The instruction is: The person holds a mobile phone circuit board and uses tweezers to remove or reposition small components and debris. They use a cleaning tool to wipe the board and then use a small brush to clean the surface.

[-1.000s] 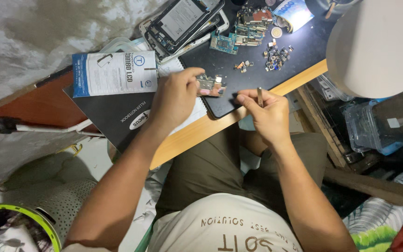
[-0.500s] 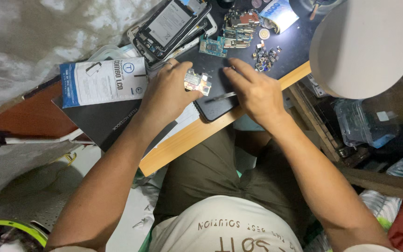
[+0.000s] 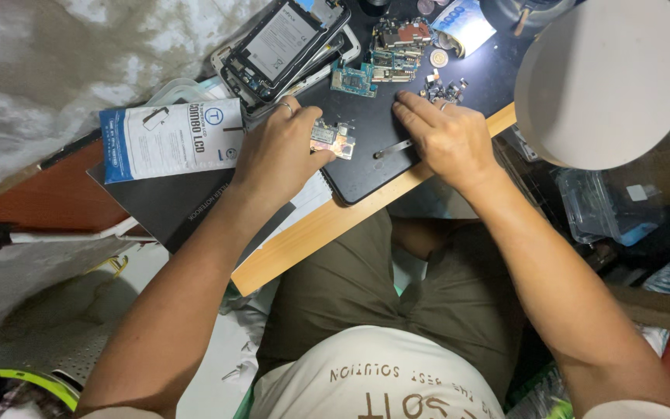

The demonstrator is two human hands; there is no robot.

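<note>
A cluttered wooden bench [image 3: 312, 240] carries a black mat [image 3: 366, 155]. In the head view, a small circuit board [image 3: 332, 138] is pinched in the left hand [image 3: 277, 155] above the mat's nine-o'clock side. The right hand [image 3: 447, 140] is laid flat, fingers apart, by metal tweezers [image 3: 394, 149]. Loose screws [image 3: 443, 89] at twelve o'clock could be scattered by a careless sweep.

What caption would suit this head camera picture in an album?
Left hand holds a small circuit board over a black mat; right hand rests flat beside metal tweezers.

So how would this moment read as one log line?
left hand: holds circuit board | right hand: flat on black mat, beside tweezers
</note>
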